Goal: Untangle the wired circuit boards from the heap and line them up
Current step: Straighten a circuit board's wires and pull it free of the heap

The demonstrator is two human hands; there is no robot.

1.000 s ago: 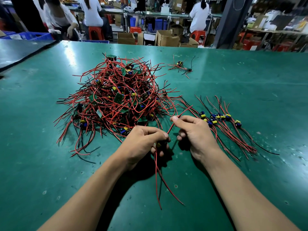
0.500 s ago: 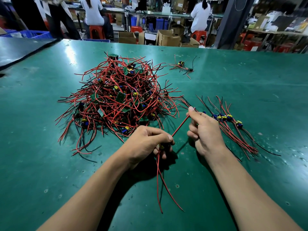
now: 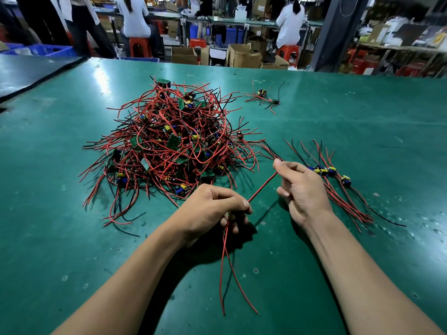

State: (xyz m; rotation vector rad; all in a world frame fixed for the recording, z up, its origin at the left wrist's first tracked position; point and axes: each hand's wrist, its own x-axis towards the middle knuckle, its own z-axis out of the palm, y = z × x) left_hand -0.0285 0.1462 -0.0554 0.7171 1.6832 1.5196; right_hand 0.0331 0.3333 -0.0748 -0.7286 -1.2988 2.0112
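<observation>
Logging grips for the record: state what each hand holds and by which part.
Left hand grips one wired board at its board end; right hand pinches its red wire farther along.

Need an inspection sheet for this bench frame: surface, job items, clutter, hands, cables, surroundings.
Surface: green table, scuffed, with pale specks.
Job's things: tangled heap of red- and black-wired boards at centre. A sorted row lies to its right, boards side by side.
Clutter: small stray bundle lies apart, beyond the heap.
Hands: left hand grips a held board, mostly hidden. Right hand pinches a red wire, which runs straight between the hands.
Cables: loose red leads trail from the left hand toward the near edge.
Surroundings: cardboard boxes, red stools, blue crates, people at far benches.
</observation>
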